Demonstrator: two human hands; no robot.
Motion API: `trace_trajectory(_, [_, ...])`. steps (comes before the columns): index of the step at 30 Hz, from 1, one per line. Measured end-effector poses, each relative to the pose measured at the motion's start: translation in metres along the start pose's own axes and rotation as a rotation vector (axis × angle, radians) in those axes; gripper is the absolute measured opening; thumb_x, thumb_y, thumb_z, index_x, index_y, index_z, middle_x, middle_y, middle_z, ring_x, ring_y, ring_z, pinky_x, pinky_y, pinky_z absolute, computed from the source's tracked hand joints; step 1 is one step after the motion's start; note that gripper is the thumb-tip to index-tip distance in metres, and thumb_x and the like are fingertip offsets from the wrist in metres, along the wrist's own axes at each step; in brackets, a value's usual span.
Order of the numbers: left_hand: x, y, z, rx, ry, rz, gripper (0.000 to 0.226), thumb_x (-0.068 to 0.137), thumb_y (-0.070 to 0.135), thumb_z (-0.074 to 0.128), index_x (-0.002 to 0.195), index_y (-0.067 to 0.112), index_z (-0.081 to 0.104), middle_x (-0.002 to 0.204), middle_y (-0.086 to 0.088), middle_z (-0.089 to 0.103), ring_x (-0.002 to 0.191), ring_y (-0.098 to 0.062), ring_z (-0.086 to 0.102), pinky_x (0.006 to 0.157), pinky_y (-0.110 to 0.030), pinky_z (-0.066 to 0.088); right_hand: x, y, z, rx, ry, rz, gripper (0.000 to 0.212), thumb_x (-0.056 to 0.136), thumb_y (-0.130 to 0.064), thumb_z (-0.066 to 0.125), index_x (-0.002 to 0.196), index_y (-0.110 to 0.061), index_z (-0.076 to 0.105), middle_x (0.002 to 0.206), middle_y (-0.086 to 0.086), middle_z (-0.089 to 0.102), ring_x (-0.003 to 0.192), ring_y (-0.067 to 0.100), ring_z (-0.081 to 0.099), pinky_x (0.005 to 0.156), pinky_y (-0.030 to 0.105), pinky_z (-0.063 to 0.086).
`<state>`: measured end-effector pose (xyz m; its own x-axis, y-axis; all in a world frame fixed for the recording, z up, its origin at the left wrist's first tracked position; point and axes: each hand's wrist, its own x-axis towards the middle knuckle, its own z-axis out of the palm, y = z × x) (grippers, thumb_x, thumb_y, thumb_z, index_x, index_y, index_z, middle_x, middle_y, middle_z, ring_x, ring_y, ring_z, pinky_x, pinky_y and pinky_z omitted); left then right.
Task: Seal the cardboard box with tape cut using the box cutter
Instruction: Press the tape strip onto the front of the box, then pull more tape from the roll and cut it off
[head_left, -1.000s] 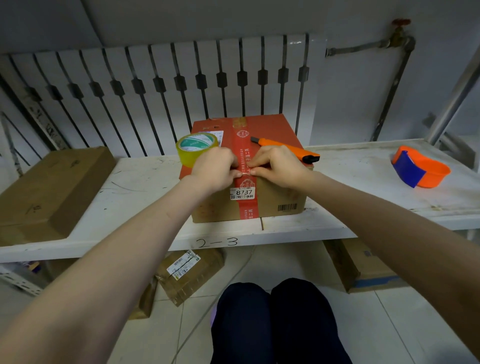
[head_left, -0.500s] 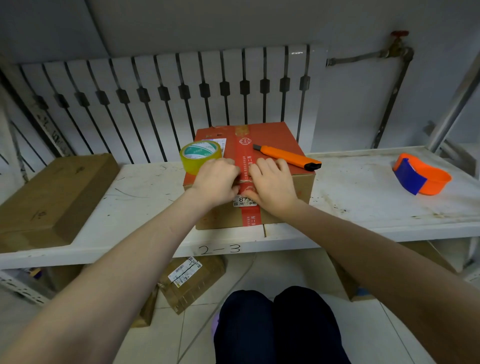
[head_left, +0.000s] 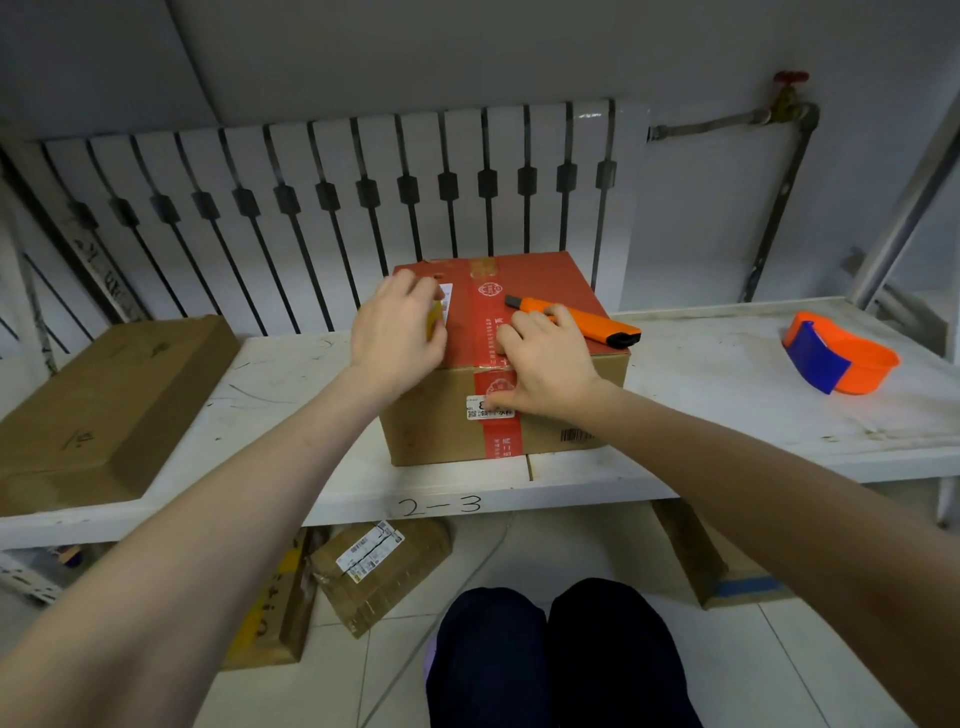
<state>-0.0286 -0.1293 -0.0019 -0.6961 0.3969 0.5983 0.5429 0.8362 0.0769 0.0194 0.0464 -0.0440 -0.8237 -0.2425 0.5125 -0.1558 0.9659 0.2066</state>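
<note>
Cardboard box (head_left: 524, 415) mid-counter (head_left: 727, 395), box cutter (head_left: 574, 321) lying on its lid. Left hand (head_left: 397, 332) curled over the yellow tape roll (head_left: 434, 318) at the lid's left, grip hidden. Right hand (head_left: 545, 366) flat, grasping nothing, pressing red tape (head_left: 493, 332) over the front edge. Best rubbed firmly outward, no bubbles.

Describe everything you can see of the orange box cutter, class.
The cutter has a long orange body that looks plastic, with a grey tip toward the box's middle and a black end cap at the box's right edge. It lies flat and slanted on the red top of the box. The right hand's fingertips reach its near side; contact is unclear.
</note>
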Motion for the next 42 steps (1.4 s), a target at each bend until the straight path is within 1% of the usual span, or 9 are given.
trace_trajectory(2, [0.007, -0.005, 0.0, 0.002, -0.022, -0.089, 0.043, 0.084, 0.037, 0.059, 0.119, 0.012, 0.053, 0.118, -0.009, 0.058, 0.11, -0.026, 0.054, 0.089, -0.038, 0.045, 0.004, -0.007, 0.002, -0.015, 0.001, 0.046, 0.077, 0.051, -0.074, 0.069, 0.092, -0.01, 0.058, 0.09, 0.007, 0.062, 0.086, 0.026, 0.058, 0.089, 0.043, 0.04])
trace_trajectory(4, [0.014, -0.009, 0.002, 0.09, -0.19, -0.17, 0.055, 0.081, 0.05, 0.061, 0.121, 0.013, 0.054, 0.12, -0.008, 0.06, 0.113, -0.027, 0.054, 0.095, -0.042, 0.042, 0.006, -0.013, 0.006, -0.014, 0.011, 0.063, 0.076, 0.054, -0.07, 0.072, 0.095, -0.008, 0.057, 0.093, 0.009, 0.062, 0.088, 0.028, 0.058, 0.088, 0.042, 0.04])
trace_trajectory(7, [0.015, -0.009, 0.005, 0.129, -0.347, -0.224, 0.045, 0.082, 0.049, 0.061, 0.114, 0.017, 0.058, 0.117, -0.005, 0.063, 0.114, -0.027, 0.054, 0.099, -0.042, 0.036, 0.006, -0.014, 0.008, 0.017, 0.033, 0.051, 0.072, 0.053, -0.062, 0.078, 0.093, -0.006, 0.058, 0.091, 0.011, 0.063, 0.086, 0.03, 0.06, 0.086, 0.041, 0.044])
trace_trajectory(11, [0.011, -0.003, 0.008, -0.024, -0.302, -0.282, 0.038, 0.086, 0.032, 0.062, 0.121, 0.018, 0.059, 0.121, -0.007, 0.063, 0.115, -0.028, 0.055, 0.101, -0.041, 0.038, 0.002, -0.01, 0.006, 0.092, -0.005, 0.019, 0.061, 0.059, -0.049, 0.081, 0.096, -0.005, 0.059, 0.095, 0.012, 0.063, 0.091, 0.031, 0.059, 0.087, 0.041, 0.044])
trace_trajectory(15, [0.01, 0.013, -0.003, -0.357, -0.244, -0.322, 0.043, 0.086, 0.024, 0.066, 0.125, 0.01, 0.058, 0.126, -0.011, 0.061, 0.117, -0.03, 0.054, 0.095, -0.036, 0.043, -0.003, 0.008, -0.01, 0.207, -0.1, -0.036, 0.036, 0.084, -0.035, 0.065, 0.113, -0.014, 0.06, 0.112, 0.005, 0.062, 0.105, 0.023, 0.056, 0.093, 0.035, 0.041])
trace_trajectory(20, [0.0, 0.035, -0.015, -0.722, -0.265, -0.275, 0.032, 0.085, 0.017, 0.067, 0.115, 0.006, 0.062, 0.104, -0.002, 0.061, 0.098, -0.019, 0.056, 0.084, -0.03, 0.043, -0.009, 0.025, -0.039, 0.759, 0.177, 0.426, 0.023, 0.095, -0.013, 0.046, 0.113, -0.015, 0.061, 0.116, 0.002, 0.063, 0.104, 0.015, 0.058, 0.091, 0.033, 0.049])
trace_trajectory(27, [-0.013, 0.059, -0.026, -0.896, -0.247, -0.165, 0.027, 0.084, 0.011, 0.067, 0.111, 0.005, 0.063, 0.102, -0.005, 0.064, 0.094, -0.017, 0.059, 0.086, -0.031, 0.047, -0.008, 0.024, -0.071, 1.114, 0.092, 0.518, 0.045, 0.095, -0.012, 0.043, 0.139, -0.013, 0.037, 0.14, 0.007, 0.04, 0.127, 0.016, 0.042, 0.097, 0.025, 0.038])
trace_trajectory(36, [-0.028, 0.076, -0.038, -0.894, -0.193, -0.129, 0.023, 0.085, 0.014, 0.067, 0.107, 0.016, 0.062, 0.103, 0.001, 0.06, 0.098, -0.014, 0.056, 0.084, -0.026, 0.049, -0.031, 0.014, -0.081, 0.811, 0.251, 0.419, 0.044, 0.094, -0.028, 0.048, 0.137, -0.02, 0.045, 0.133, 0.0, 0.05, 0.116, 0.012, 0.048, 0.093, 0.031, 0.048])
trace_trajectory(42, [-0.032, 0.08, -0.039, -0.91, -0.168, -0.127, 0.016, 0.083, 0.012, 0.069, 0.099, 0.011, 0.065, 0.095, -0.003, 0.064, 0.093, -0.021, 0.06, 0.084, -0.037, 0.051, -0.042, 0.002, -0.085, 0.52, 0.379, 0.327, 0.036, 0.094, -0.025, 0.052, 0.129, -0.016, 0.056, 0.131, 0.001, 0.057, 0.118, 0.018, 0.052, 0.095, 0.041, 0.048])
